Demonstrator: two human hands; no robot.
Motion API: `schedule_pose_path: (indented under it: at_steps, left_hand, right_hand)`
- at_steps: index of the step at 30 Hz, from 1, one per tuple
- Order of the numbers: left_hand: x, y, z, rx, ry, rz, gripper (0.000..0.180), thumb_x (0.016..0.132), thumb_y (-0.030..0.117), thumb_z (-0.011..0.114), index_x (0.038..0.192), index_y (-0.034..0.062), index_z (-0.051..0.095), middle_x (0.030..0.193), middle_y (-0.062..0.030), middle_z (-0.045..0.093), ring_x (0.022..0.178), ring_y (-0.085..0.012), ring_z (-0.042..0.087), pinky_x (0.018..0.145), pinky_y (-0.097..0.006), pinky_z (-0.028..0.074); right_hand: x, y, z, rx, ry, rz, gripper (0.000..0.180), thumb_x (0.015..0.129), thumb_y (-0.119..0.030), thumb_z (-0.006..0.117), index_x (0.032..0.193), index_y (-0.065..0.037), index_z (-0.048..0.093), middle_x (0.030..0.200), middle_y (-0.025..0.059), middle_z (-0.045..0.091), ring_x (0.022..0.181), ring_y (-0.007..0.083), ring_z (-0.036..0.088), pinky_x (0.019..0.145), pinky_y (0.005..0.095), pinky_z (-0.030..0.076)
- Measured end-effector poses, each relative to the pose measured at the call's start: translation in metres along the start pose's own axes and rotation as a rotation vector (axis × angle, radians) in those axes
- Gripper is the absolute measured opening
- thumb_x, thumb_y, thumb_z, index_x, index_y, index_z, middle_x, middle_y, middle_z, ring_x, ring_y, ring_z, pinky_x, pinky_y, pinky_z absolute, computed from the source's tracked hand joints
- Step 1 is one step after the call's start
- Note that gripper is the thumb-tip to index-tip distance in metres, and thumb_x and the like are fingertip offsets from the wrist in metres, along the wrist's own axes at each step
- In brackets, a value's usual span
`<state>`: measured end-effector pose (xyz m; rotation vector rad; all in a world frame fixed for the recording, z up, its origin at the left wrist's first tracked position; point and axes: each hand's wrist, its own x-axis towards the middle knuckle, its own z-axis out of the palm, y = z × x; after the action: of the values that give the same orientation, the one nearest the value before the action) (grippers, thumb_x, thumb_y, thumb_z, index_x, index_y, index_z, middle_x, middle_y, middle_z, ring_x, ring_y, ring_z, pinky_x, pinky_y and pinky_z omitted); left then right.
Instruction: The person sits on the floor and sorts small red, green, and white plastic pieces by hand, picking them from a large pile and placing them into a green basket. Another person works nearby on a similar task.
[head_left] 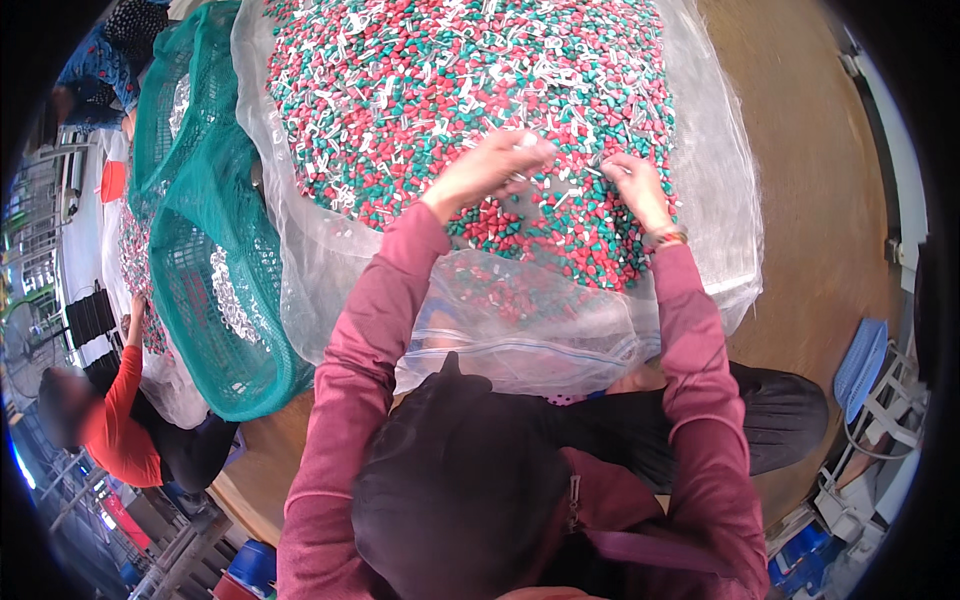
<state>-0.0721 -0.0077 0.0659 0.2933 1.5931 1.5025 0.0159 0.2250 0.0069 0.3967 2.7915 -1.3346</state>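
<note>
Small red and green pieces, like little pebbles or beads, lie in a wide layer on a whitish mesh sheet. Thin white plastic bits, some hooked or stick-like, are scattered among them. My left hand hovers over the layer, fingers curled together and slightly blurred. Something whitish shows at its fingers, too unclear to name. My right hand, a band at its wrist, is at the layer's right part with thumb and fingers pinched. What lies between those fingertips is hidden.
Left of the sheet stand two green mesh-lined baskets, with white bits inside. A person in an orange top works at another layer of pieces at the far left. A blue basket is at the right, beyond the brown surface.
</note>
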Motion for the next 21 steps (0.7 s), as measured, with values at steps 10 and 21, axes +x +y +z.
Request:
schedule_pose_path:
  at_steps: [10,21]
  left_hand:
    - [0.042,-0.093,0.063,1.438,0.138,0.447,0.017,0.082,0.008,0.050,0.087,-0.0081,0.052,0.076,-0.0197,0.060,0.074,-0.0350,0.063,0.066,-0.039,0.052]
    - [-0.037,-0.017,-0.039,-0.789,-0.118,0.211,0.023,0.087,0.026,0.044,0.082,0.0043,0.045,0.067,-0.0050,0.044,0.040,-0.0078,0.035,0.028,-0.018,0.026]
  right_hand:
    - [-0.056,-0.003,-0.036,1.983,-0.184,0.061,0.027,0.097,-0.026,0.044,0.077,-0.007,0.040,0.066,-0.0009,0.032,0.053,0.0065,0.029,0.035,0.0170,0.022]
    - [-0.008,-0.001,0.031,-0.623,-0.126,-0.057,0.022,0.085,-0.005,0.040,0.097,0.007,0.052,0.076,0.0224,0.063,0.073,0.0360,0.064,0.060,0.0454,0.049]
